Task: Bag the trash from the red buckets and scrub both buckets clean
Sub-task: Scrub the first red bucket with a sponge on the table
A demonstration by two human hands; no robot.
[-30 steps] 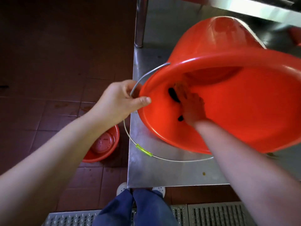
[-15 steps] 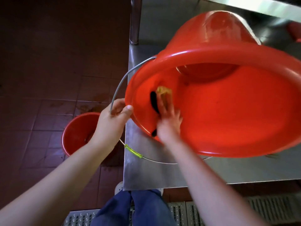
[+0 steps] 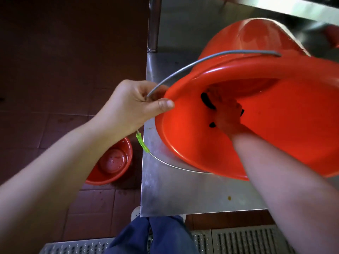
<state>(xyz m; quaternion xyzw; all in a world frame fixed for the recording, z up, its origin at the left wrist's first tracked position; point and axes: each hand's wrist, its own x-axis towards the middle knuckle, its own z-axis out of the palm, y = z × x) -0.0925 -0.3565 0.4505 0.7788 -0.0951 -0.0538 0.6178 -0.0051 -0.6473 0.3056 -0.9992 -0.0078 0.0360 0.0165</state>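
Observation:
A large red bucket [image 3: 286, 125] lies tipped on its side on the steel table [image 3: 183, 195], mouth toward me. My left hand [image 3: 132, 107] grips its rim and grey wire handle [image 3: 201, 61] at the left edge. Deep inside the bucket, my right hand [image 3: 227, 116] presses a dark scrub pad [image 3: 207, 102] against the wall; the pad is mostly hidden by the fingers. A second, smaller red bucket [image 3: 111, 162] stands upright on the floor to the left of the table, wet inside.
A table leg [image 3: 153, 24] rises at the back left corner. Dark brown floor tiles [image 3: 55, 70] spread to the left. A metal drain grate [image 3: 238, 239] runs along the floor by my feet. The handle carries a green sleeve [image 3: 142, 143].
My right hand slid from near the rim deeper into the bucket with the pad. My left hand rose higher on the rim, and the wire handle swung up over the bucket.

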